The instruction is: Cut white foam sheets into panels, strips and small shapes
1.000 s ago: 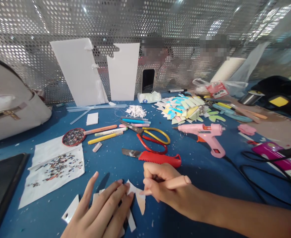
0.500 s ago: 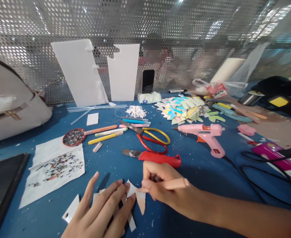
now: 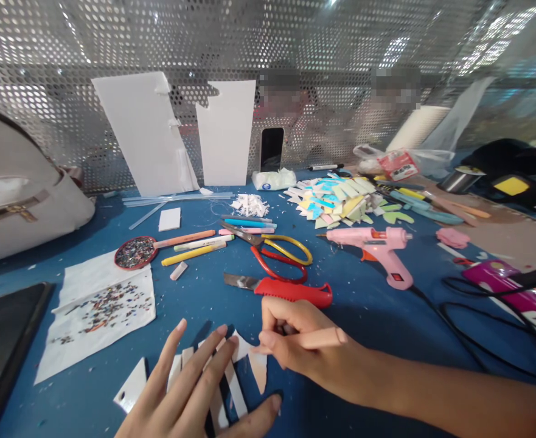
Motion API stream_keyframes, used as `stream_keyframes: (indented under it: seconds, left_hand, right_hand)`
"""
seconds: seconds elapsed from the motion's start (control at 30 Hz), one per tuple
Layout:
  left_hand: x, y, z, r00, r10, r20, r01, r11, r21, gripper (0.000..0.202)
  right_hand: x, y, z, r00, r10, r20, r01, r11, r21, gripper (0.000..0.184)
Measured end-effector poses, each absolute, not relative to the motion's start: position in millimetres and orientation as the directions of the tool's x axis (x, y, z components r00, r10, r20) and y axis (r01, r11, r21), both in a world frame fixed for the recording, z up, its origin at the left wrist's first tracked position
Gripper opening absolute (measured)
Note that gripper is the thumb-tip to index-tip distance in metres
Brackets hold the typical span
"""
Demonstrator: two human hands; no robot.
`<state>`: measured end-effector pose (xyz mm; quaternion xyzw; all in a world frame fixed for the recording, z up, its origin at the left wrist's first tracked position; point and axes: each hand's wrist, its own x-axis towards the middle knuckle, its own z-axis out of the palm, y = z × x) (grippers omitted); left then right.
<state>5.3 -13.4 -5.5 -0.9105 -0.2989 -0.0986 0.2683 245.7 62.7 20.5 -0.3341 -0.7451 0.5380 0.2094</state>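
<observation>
My right hand (image 3: 290, 331) is closed around a peach-coloured marker (image 3: 325, 338), its tip end against a small pointed piece (image 3: 259, 372). Part of that piece is peach; a white part (image 3: 240, 345) lies at its upper left. With fingers spread, my left hand (image 3: 180, 389) rests over several white strips (image 3: 233, 386), which show between the fingers and are partly hidden by them. Left of this hand is a white offcut with a small hole (image 3: 131, 384). Just beyond my right hand lies a red-handled knife (image 3: 295, 292), with red-and-yellow scissors (image 3: 268, 246) behind it.
A pink glue gun (image 3: 377, 243) with its cord lies to the right, near a purple power strip (image 3: 500, 286). Coloured scraps (image 3: 341, 198) are heaped behind. Several markers (image 3: 194, 252) and a sheet with dark bits (image 3: 73, 283) lie left, beside a black phone (image 3: 12, 340).
My left thumb has swung out to the right and the fingers have spread, exposing more of the white strips. My right hand and the marker have barely moved.
</observation>
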Motion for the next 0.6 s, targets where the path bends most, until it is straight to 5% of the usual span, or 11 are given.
stream_keyframes:
  seconds: [0.6]
  left_hand:
    - [9.6,-8.5,-5.0,0.823,0.482,0.3,0.567,-0.712,-0.413,0.05]
  right_hand:
    - [247.1,61.3,17.2,-0.643,0.766,0.024,0.158,0.163,-0.974,0.033]
